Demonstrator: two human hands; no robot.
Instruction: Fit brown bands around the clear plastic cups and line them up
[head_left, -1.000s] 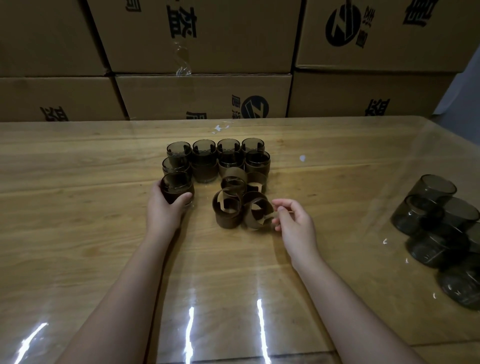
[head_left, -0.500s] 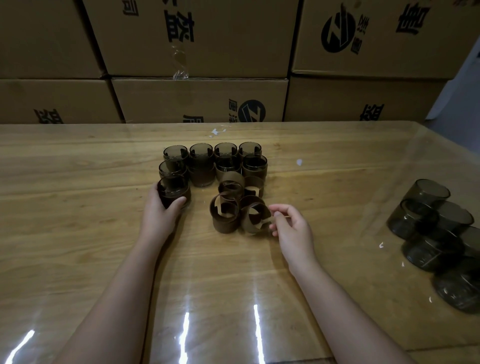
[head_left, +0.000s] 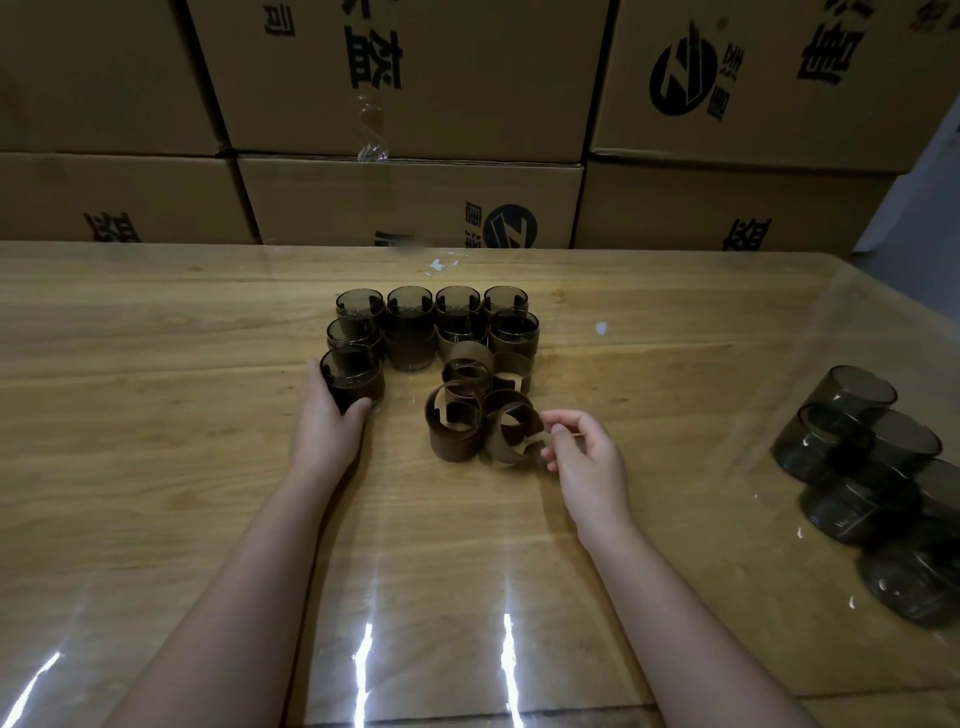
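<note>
Tabletop (head_left: 156, 426): left fingers (head_left: 358, 410) grip banded cup (head_left: 353, 382), right fingers (head_left: 560, 431) beside band (head_left: 511, 434).
</note>
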